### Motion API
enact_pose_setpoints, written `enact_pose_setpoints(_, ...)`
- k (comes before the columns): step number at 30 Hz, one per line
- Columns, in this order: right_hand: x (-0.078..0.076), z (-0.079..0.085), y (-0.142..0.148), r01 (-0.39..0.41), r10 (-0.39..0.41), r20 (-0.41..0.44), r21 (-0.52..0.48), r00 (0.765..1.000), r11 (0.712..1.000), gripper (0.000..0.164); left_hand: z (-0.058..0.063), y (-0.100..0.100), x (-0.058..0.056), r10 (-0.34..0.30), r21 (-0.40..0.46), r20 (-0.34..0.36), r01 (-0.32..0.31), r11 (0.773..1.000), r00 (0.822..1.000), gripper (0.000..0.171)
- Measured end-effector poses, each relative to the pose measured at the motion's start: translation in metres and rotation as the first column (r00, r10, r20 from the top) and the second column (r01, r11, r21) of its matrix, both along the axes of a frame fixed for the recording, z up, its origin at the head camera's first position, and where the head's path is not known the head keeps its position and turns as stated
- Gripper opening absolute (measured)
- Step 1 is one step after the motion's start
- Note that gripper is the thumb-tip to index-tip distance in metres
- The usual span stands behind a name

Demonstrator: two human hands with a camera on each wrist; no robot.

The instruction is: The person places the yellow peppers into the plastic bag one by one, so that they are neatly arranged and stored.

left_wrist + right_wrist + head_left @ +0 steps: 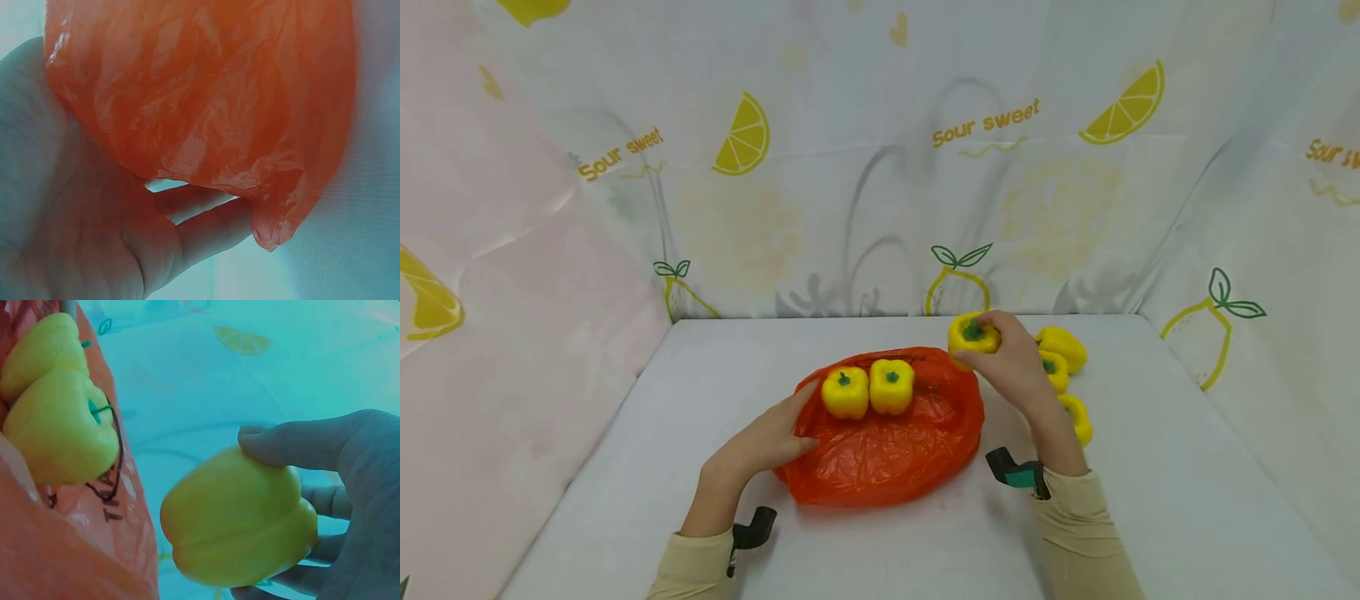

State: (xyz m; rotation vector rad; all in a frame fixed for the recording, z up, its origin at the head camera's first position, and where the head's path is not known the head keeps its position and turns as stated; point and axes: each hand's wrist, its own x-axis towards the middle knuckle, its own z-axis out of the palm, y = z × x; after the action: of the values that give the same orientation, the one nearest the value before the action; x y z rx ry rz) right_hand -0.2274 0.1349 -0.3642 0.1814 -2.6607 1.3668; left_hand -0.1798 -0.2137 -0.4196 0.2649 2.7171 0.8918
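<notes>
A red plastic bag lies spread on the white table, with two yellow bell peppers side by side on its upper part. My left hand touches the bag's left side with fingers and thumb spread apart; in the left wrist view the bag's film hides the fingertips. Above the bag's back right edge, my right hand holds another yellow bell pepper between thumb and fingers, its green stem facing up. In the right wrist view this pepper is apart from the bag.
Several more yellow bell peppers lie to the right, partly behind my right forearm. The white table extends around the bag. Lemon-printed curtains enclose the back and sides.
</notes>
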Motion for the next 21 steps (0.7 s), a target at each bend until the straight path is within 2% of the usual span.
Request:
enact_pose_setpoints(5,0.002,-0.003,-0.016,-0.061,0.059,0.055,0.036,0.997,0.997,0.056,-0.001,-0.001,0.0,-0.008,0.0,-0.006,0.008,1.0,1.0,0.083)
enact_pose_setpoints(12,-0.001,-0.018,-0.029,-0.134,0.119,0.139,0.103,0.983,0.986,0.054,-0.001,-0.001,-0.001,-0.007,0.0,0.005,0.007,1.0,1.0,0.084)
enact_pose_setpoints(17,-0.005,-0.031,-0.031,-0.161,0.129,0.223,0.13,0.966,0.978,0.055,0.0,-0.001,-0.001,-0.012,0.0,0.004,0.012,1.0,1.0,0.083)
enact_pose_setpoints(21,-0.006,-0.037,-0.033,-0.176,0.131,0.247,0.168,0.96,0.97,0.054,0.0,-0.002,-0.001,-0.013,-0.001,0.005,0.013,1.0,1.0,0.081)
